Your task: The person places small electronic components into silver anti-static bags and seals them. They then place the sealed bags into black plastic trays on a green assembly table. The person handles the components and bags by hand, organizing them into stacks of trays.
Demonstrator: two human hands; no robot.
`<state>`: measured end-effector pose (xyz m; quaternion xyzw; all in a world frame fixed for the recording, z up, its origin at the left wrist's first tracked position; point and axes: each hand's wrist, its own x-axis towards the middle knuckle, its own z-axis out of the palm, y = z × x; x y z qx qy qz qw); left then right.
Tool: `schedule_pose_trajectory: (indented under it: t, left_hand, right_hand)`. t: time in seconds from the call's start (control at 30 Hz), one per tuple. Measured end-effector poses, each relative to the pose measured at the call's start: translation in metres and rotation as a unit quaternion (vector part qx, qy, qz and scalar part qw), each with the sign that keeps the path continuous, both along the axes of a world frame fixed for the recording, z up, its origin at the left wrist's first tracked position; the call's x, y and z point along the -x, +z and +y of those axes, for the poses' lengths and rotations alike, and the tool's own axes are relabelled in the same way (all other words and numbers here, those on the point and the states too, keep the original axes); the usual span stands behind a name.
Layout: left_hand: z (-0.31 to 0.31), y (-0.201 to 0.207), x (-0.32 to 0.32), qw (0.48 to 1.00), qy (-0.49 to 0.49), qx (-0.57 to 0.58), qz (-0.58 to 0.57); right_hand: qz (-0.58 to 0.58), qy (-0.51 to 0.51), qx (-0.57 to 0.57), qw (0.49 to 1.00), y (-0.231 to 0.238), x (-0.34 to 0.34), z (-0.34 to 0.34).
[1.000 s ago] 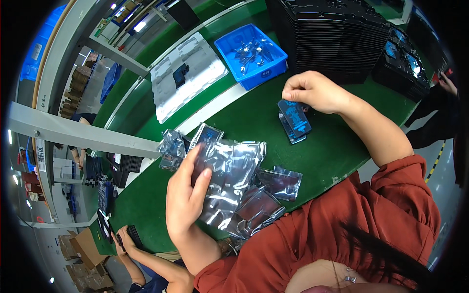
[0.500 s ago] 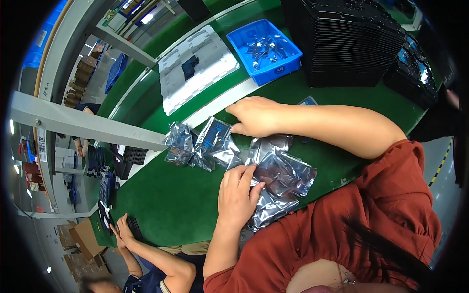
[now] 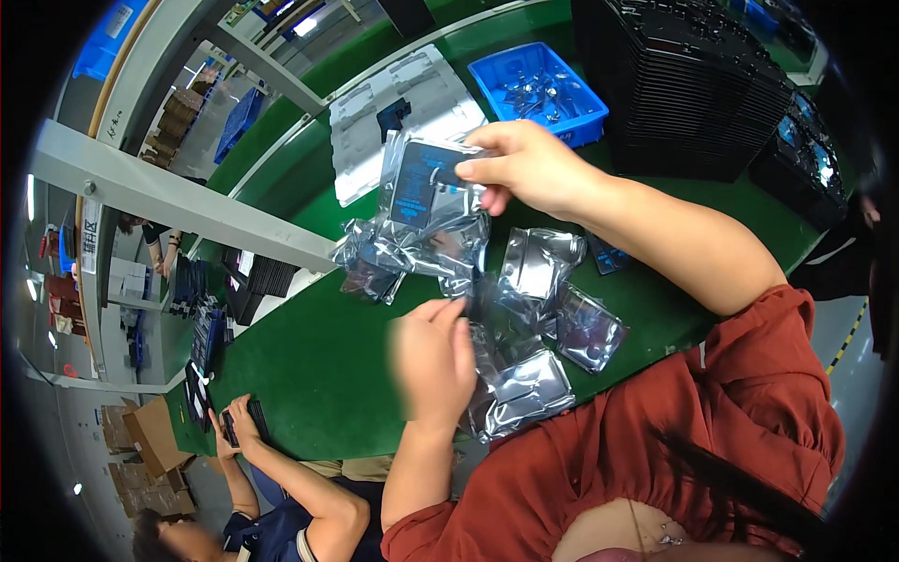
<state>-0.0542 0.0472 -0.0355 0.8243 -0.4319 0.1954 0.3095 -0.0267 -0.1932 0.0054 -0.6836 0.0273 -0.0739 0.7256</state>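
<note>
My right hand [image 3: 524, 169] pinches the upper right edge of a silver antistatic bag [image 3: 459, 229], lifted over the table. A flat dark rectangular part [image 3: 417, 187] with blue printing shows in that bag. My left hand [image 3: 435, 361], blurred along one side, has its thumb and fingertips drawn together by the bag's lower end; whatever they grip is hidden. Beside it lies a pile of silver bags [image 3: 529, 379], one with a dark flat part [image 3: 590, 328] inside. Another crumpled bag [image 3: 370, 272] rests behind the lifted one. Under my right forearm is a dark flat piece [image 3: 609, 255].
A blue bin [image 3: 585, 131] of small parts and a grey-white tray [image 3: 351, 169] with a black piece stand at the back. Tall stacked black trays [image 3: 693, 112] rise at the right. A metal beam [image 3: 206, 201] crosses the left; a co-worker's hands [image 3: 239, 426] work beyond.
My right hand has raised a bag with the dark part off the pile and turned it. My left hand has shifted slightly left off the silver bags. The bags in the pile have spread apart.
</note>
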Motion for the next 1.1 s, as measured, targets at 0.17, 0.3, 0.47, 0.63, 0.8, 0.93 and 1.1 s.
schedule_pose_trajectory:
  t: [0.17,0.3,0.47,0.63,0.8,0.93,1.1]
  left_hand:
    - [-0.001,0.048,-0.008,0.961,0.041,0.274,0.025]
    - [-0.038,0.070,-0.009,0.967,-0.047,0.169,0.184]
    - [-0.050,0.058,-0.005,0.949,-0.058,0.117,0.287]
    - [-0.058,0.055,0.005,0.950,-0.151,0.045,0.268]
    - [-0.062,0.048,0.012,0.955,-0.208,-0.096,0.187]
    - [-0.062,0.049,0.010,0.921,-0.292,-0.159,0.204]
    - [-0.057,0.057,0.009,0.881,-0.339,-0.095,0.317]
  right_hand:
    - [-0.033,0.046,-0.035,0.998,0.019,0.071,-0.004]
    - [-0.008,0.060,-0.057,0.997,0.010,0.109,0.005]
    - [-0.037,0.111,0.141,0.983,0.007,0.125,0.002]
    - [-0.159,0.014,0.286,0.945,0.010,0.123,-0.004]
    - [-0.182,0.108,0.412,0.886,0.007,0.123,-0.010]
    - [-0.257,0.202,0.398,0.857,0.003,0.119,-0.017]
    - [-0.347,0.230,0.389,0.822,0.011,0.120,-0.012]
